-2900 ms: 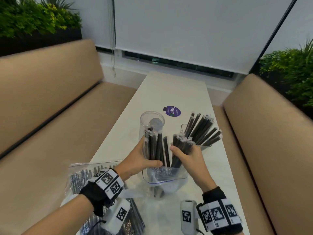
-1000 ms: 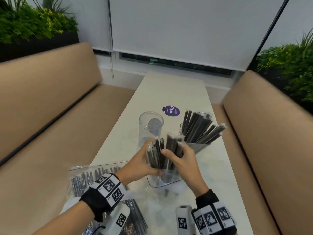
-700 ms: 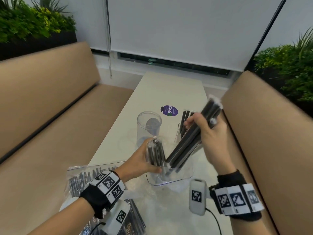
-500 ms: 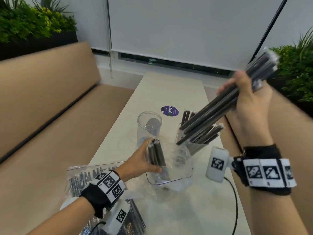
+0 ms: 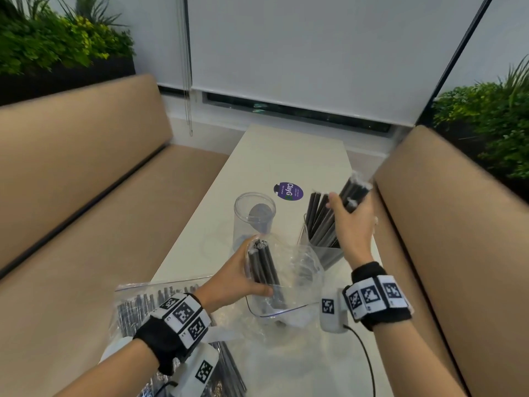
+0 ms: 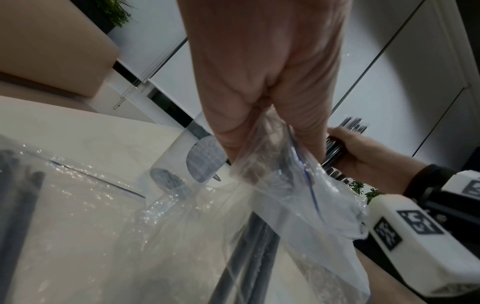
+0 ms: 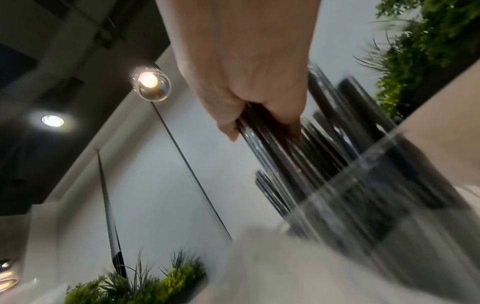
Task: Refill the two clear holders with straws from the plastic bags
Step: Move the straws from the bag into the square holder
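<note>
Right hand (image 5: 353, 224) grips a straw bundle (image 5: 352, 190) tilted up-right over the right holder (image 5: 323, 253); left hand (image 5: 237, 277) grips the bag (image 5: 297, 270) with upright straws (image 5: 262, 265) on the white counter (image 5: 286, 156).

Two clear cylindrical plastic holders (image 5: 254, 217) (image 5: 323, 247), two clear plastic bags (image 5: 289, 287) (image 5: 143, 305), many black straws, too many to count.

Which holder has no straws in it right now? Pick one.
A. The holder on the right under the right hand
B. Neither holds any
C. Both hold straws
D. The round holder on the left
D. The round holder stands see-through with nothing black inside, while the right holder is packed with straws and the right hand is lowering another bundle into it.
</note>
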Action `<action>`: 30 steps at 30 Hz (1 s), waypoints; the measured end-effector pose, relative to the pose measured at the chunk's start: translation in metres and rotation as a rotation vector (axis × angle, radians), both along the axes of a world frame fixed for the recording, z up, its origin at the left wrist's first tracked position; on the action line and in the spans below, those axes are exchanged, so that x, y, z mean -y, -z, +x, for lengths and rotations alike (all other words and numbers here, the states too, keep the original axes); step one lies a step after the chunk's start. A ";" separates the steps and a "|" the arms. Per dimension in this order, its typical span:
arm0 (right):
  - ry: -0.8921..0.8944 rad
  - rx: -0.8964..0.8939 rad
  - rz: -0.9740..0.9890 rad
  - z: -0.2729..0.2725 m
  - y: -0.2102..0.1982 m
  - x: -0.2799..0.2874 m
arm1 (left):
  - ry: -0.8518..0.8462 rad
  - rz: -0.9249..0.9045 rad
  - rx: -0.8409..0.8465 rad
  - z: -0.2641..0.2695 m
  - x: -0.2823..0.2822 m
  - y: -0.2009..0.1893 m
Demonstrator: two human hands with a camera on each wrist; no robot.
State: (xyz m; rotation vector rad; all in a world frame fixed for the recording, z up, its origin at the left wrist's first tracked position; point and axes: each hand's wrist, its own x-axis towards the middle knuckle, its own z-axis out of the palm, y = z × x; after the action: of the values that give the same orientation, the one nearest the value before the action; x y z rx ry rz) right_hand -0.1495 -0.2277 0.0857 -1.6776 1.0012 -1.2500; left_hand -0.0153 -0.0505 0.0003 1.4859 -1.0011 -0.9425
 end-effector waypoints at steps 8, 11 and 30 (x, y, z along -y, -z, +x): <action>-0.119 -0.261 0.013 -0.012 -0.003 -0.008 | -0.001 -0.001 0.014 0.002 0.003 0.002; 0.001 -0.232 -0.336 -0.024 -0.036 -0.025 | -0.012 -0.001 0.036 0.003 0.003 -0.001; -0.254 0.012 0.107 -0.078 -0.022 -0.068 | 0.068 0.013 -0.223 -0.053 0.002 -0.029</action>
State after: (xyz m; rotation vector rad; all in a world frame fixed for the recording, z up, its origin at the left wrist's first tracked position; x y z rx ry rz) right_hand -0.2276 -0.1598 0.1080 -1.6540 0.8045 -1.0217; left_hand -0.0687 -0.0525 0.0297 1.3307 -0.8888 -1.1381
